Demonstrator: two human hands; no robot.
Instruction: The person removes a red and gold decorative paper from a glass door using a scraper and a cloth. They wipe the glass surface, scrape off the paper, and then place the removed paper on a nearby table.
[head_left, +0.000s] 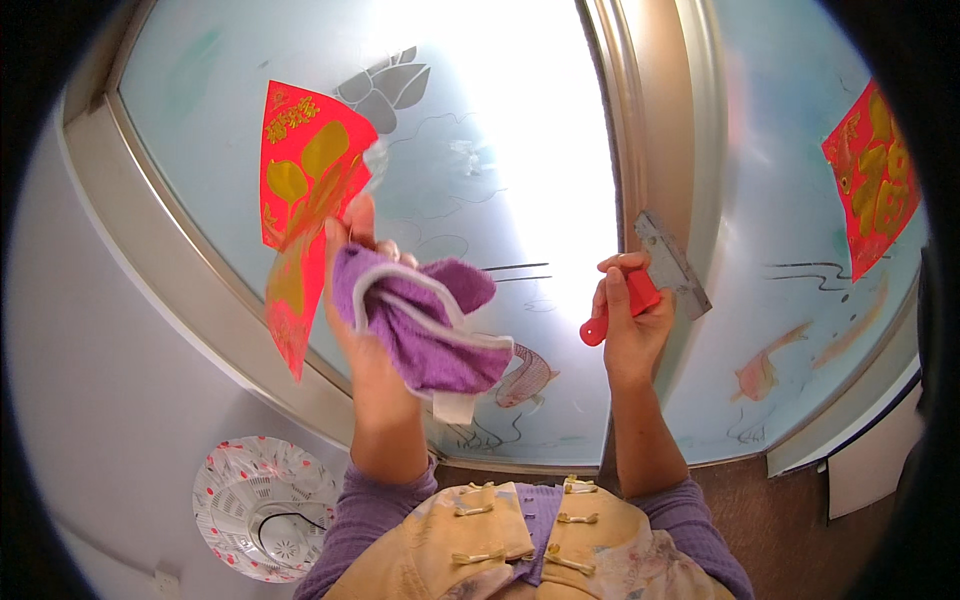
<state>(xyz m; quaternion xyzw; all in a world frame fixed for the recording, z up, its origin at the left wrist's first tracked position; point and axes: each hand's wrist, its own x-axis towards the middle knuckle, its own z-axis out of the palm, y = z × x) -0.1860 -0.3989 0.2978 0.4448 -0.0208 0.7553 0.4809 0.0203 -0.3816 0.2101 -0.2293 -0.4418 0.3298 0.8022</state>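
Note:
My left hand (360, 225) grips a torn red-and-gold paper decoration (322, 150) between thumb and fingers, and a purple cloth (442, 352) with pale edging hangs from the same hand. The paper bears gold writing and shapes; its lower part folds down past my wrist. In my right hand (634, 326) is a scraper with a red plastic handle (595, 331) and a broad, stained metal blade head (671, 264). The blade points up and right, in front of the door's metal frame (660, 97). Behind both hands stands a frosted glass door panel (420, 202) with printed leaves and a fish.
A second red-and-gold decoration (874, 180) is on the right glass panel (787, 202). At lower left, a white plastic basket (262, 480) with a red-patterned rim is beside the pale wall (135, 360). A white board (870, 465) leans low at right, above brown flooring (765, 517).

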